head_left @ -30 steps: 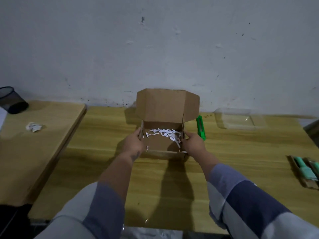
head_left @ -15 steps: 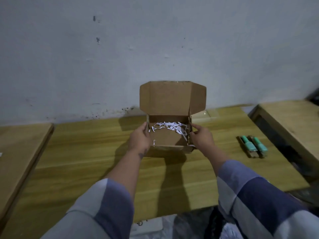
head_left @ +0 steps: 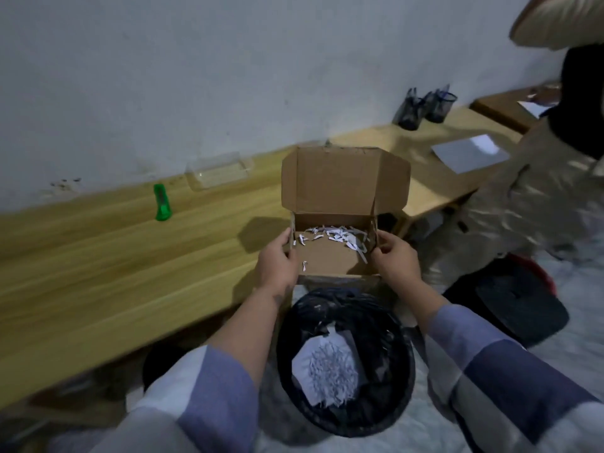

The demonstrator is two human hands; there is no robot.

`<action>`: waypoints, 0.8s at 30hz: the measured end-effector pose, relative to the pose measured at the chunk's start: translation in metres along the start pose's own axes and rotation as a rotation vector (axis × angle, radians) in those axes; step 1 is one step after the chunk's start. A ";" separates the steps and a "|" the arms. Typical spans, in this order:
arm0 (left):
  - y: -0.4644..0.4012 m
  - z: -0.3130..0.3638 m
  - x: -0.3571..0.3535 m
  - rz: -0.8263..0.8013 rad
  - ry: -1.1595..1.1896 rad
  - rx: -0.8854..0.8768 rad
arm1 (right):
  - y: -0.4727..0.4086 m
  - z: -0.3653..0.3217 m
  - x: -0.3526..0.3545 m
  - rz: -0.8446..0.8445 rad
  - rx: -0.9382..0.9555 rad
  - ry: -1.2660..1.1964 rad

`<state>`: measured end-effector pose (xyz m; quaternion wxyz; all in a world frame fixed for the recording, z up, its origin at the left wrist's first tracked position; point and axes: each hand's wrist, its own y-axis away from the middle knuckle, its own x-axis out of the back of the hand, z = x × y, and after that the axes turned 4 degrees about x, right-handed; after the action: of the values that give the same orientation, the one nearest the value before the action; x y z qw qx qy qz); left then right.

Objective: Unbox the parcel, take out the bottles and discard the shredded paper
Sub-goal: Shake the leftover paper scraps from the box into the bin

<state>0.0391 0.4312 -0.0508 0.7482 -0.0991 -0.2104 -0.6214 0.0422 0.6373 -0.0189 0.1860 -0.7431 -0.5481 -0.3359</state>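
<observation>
Head view gives me a brown cardboard box [head_left: 333, 256] held in the air just off the worktop's [head_left: 98, 256] near edge, directly above a black-lined bin [head_left: 343, 361] on the floor. Its lid stands open and upright on the far side, side flaps spread, so the opening faces up and toward me. I cannot tell which way its long axis runs. Thin white shredded paper [head_left: 336, 235] lies scattered along the back of the box floor, with a few strips nearer the front; the rest of the floor is bare cardboard. I see no bottles inside.

My left hand [head_left: 277, 266] grips the left wall, thumb over the rim. My right hand [head_left: 397, 263] grips the right wall, fingers pinching its top edge.

Inside the bin sits a pale heap of shreds [head_left: 328, 367].

On the wooden worktop, toward its far edge, a green cutter [head_left: 162, 203] lies beside a clear plastic tray [head_left: 219, 170]. Behind runs a scuffed white wall [head_left: 228, 76]. A second desk [head_left: 441, 165] to the right carries mesh pen cups [head_left: 425, 107] and a sheet of paper [head_left: 470, 153].
</observation>
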 end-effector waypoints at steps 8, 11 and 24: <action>0.074 -0.054 -0.104 -0.116 -0.166 0.024 | 0.036 0.129 0.005 -0.003 -0.149 0.100; 0.083 -0.106 -0.129 -0.198 -0.231 0.127 | 0.045 0.181 -0.031 -0.083 -0.249 0.118; 0.034 -0.369 -0.276 -0.495 -0.407 0.495 | -0.006 0.402 -0.249 -0.423 -0.538 0.129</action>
<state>0.1042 0.5319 -0.4965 0.5203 0.0166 -0.5149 -0.6811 0.1121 0.7265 -0.4780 -0.0560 -0.6126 -0.5690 -0.5458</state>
